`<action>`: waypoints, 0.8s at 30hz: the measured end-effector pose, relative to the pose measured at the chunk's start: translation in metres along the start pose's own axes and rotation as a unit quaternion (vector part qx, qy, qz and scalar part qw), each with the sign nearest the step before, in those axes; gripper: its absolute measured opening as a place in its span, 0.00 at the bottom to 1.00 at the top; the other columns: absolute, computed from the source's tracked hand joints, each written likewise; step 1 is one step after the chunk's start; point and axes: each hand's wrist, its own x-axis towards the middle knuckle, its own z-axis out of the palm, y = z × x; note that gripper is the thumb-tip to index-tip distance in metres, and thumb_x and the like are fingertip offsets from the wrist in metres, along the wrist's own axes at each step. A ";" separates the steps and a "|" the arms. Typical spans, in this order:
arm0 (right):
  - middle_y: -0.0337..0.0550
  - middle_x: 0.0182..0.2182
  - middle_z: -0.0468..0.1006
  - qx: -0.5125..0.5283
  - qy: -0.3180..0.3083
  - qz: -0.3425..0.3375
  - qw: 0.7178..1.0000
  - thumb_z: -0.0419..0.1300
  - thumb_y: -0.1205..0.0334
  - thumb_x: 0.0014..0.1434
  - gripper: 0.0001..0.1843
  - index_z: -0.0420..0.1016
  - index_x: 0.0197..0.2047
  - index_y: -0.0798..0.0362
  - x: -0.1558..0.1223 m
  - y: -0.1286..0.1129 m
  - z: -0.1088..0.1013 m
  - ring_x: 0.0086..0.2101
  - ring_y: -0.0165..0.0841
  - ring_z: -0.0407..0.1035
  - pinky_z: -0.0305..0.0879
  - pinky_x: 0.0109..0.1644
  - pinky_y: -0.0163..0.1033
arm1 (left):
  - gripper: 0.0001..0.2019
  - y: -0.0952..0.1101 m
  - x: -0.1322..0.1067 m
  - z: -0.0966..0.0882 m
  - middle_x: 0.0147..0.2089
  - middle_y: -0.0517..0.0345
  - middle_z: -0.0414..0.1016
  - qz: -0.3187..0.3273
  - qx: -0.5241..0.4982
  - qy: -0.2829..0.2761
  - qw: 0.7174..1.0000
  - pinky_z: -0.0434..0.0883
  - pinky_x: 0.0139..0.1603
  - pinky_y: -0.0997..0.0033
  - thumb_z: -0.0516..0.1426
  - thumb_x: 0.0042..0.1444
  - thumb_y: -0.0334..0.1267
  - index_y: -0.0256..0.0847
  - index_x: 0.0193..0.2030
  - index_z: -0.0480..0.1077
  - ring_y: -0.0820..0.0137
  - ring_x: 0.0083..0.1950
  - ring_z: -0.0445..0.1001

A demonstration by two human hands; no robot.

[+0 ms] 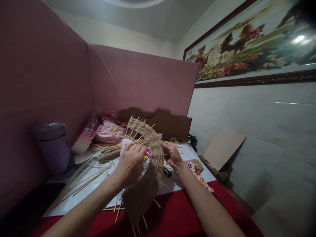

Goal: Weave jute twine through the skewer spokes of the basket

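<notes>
A curved woven piece of brown jute twine (pixel 148 171) on thin wooden sticks stands on edge over the table, arching from the back down toward me. My left hand (pixel 130 163) is closed on its inner side, fingers curled near a pink and white object (pixel 125 144) behind the weave. My right hand (pixel 172 154) grips the outer edge of the weave, fingers pinched around a stick or strand. Stick ends poke out along the rim.
White sheet (pixel 81 194) over a red tablecloth (pixel 177 214) carries loose sticks (pixel 84 179). A purple lidded container (pixel 53 144) stands at left, pink bags (pixel 110 130) and brown cardboard (pixel 163 121) at the back. Pink partition behind; patterned scissors handle (pixel 199 177) lies right.
</notes>
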 end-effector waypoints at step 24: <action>0.32 0.14 0.65 0.086 -0.069 0.051 0.993 0.58 0.49 0.56 0.20 0.74 0.37 0.60 -0.010 -0.019 0.019 0.12 0.19 0.52 0.48 0.14 0.24 | 0.20 -0.006 0.034 -0.027 0.38 0.56 0.77 0.020 0.010 -0.010 1.000 0.58 0.43 0.62 0.57 0.54 0.37 0.46 0.55 0.66 0.66 0.36 0.73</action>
